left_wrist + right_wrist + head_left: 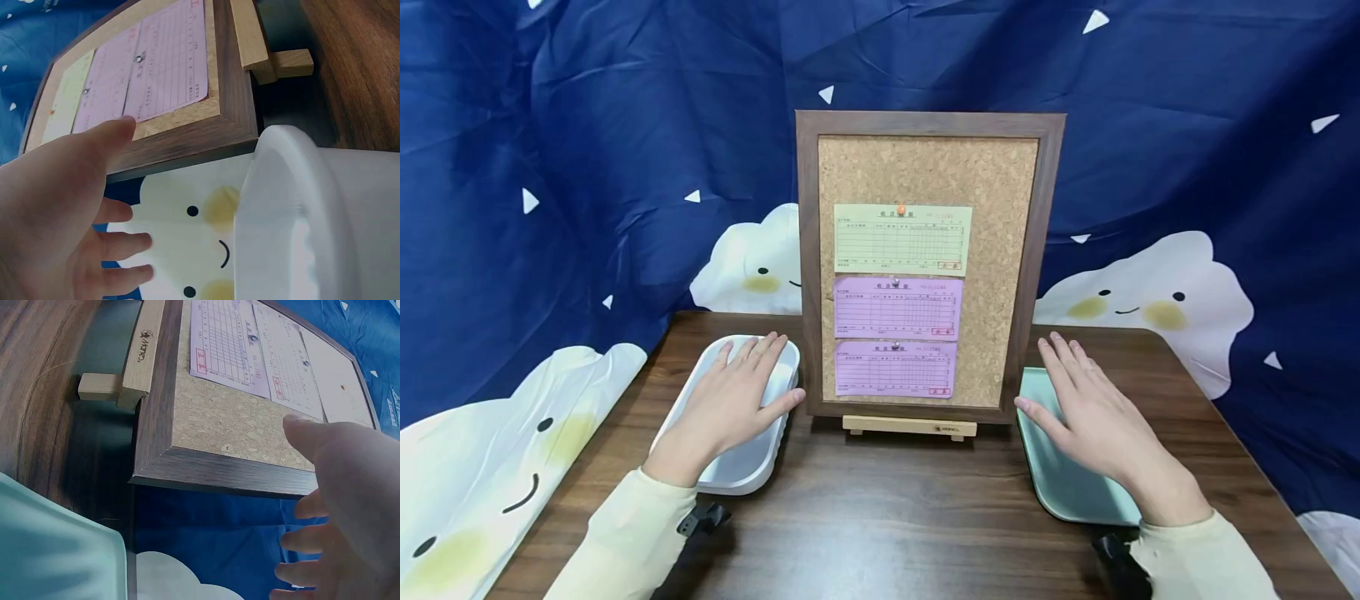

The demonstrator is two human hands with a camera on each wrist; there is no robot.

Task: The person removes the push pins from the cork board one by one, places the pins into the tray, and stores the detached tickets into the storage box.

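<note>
In the head view, a wood-framed corkboard [1000,250] stands upright on a small wooden easel [887,424]. Pinned to it, one above another, are a pale yellow-green printed form [865,246] and two purple forms, the middle one [857,308] and the bottom one [857,371]. An orange pushpin [901,210] marks the top form; small clear-looking pins mark the others. My left hand [726,408], fingers straight and thumb out, hovers over a white tray [767,454] left of the board. Opposite, my right hand [1097,417] spreads over a mint-green tray [1048,475]. Both hands hold nothing.
Everything stands on a dark brown wooden table [880,517]. Behind and beside it hangs a blue cloth [625,125] with white smiling clouds and small triangles. The trays flank the board closely, and black straps [703,518] circle the wrists.
</note>
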